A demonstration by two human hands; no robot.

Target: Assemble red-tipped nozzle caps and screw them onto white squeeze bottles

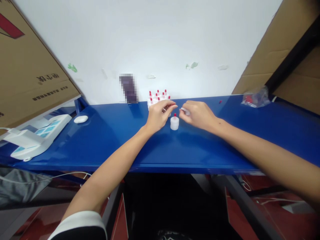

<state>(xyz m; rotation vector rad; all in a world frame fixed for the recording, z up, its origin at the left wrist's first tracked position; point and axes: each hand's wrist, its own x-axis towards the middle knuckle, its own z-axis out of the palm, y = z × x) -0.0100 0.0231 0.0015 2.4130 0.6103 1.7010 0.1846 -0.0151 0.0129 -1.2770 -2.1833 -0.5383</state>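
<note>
A small white bottle with a red tip (174, 123) stands upright on the blue table, just below and between my two hands. My left hand (159, 114) is closed in a pinch, with a bit of red, apparently a small red cap (173, 103), at its fingertips. Facing it, my right hand (197, 114) is closed around a small white plastic piece (185, 111), mostly hidden by the fingers. Behind my left hand, several more white bottles with red tips (158, 97) are grouped near the wall, partly covered by that hand.
A clear bag with red pieces (256, 98) lies at the right, and a loose red cap (220, 101) sits left of it. A white earbud case (81, 119) and a power strip (41, 138) occupy the left. A blurred dark phone-like object (129, 88) leans on the wall.
</note>
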